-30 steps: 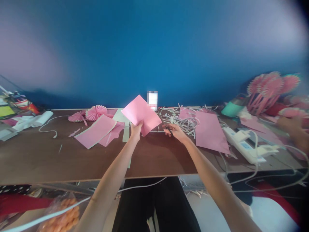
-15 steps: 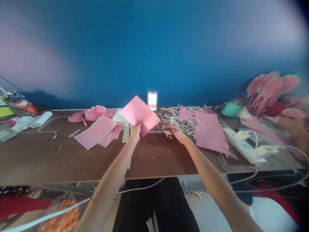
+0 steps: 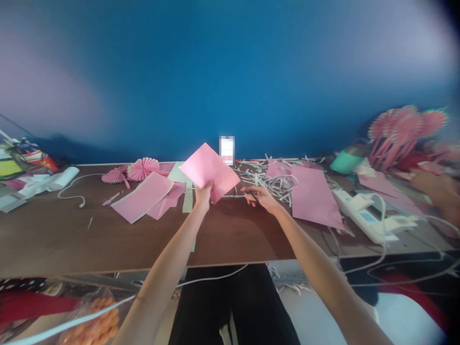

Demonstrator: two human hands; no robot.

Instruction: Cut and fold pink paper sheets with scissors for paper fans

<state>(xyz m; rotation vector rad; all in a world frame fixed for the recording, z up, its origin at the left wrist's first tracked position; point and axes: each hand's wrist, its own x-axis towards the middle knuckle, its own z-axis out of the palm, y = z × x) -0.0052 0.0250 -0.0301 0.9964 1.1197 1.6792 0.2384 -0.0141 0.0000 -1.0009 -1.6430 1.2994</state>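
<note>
My left hand (image 3: 203, 194) is closed on the lower edge of a pink sheet of paper (image 3: 212, 167), which it holds up, tilted like a diamond, above the table. My right hand (image 3: 259, 196) grips a small pair of scissors (image 3: 250, 193), just right of the sheet and apart from it. The scissors' dark blades are small and partly hidden by the fingers. Behind my right hand lies a tangle of thin paper strips (image 3: 280, 184). A larger pink sheet (image 3: 314, 196) rests flat to its right.
On the brown table (image 3: 143, 244), cut pink papers (image 3: 142, 196) and folded paper fans (image 3: 143, 169) lie left. A white power strip (image 3: 362, 218) with cables sits right, near a teal container (image 3: 347, 160) and pink rosettes (image 3: 402, 129). Another person's blurred arm (image 3: 436, 191) shows at far right.
Almost nothing differs. The view has shifted very slightly; both hands keep the same hold on the pink sheet and the scissors.
</note>
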